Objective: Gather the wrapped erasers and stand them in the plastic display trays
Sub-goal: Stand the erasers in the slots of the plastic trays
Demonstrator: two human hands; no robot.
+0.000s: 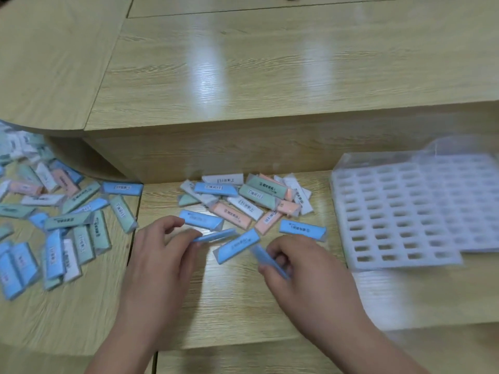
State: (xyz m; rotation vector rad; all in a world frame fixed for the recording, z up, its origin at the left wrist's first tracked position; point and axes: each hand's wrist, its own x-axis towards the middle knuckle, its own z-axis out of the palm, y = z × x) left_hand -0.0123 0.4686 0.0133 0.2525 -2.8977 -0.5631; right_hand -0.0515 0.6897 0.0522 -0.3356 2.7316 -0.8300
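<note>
On the pale wood worktop (229, 306), at the bottom centre of the frame, the left hand (159, 255) pinches one end of a blue wrapped eraser (218, 235) between thumb and fingertips, holding it nearly level. Just to its right in the frame, the right hand (305, 268) has its fingers curled round a second blue eraser (270, 261), which is tilted on edge. Between the two hands a third blue eraser (237, 245) lies flat on the wood. Beyond them, at mid-frame, sits a small heap of erasers (251, 201) in blue, green, peach and white wrappers. A larger scatter of erasers (59, 225) spreads along the left edge. At the right, clear plastic display trays (399, 211) with rows of slots lie overlapped and blurred. A raised wooden ledge (270, 76) fills the upper frame.
</note>
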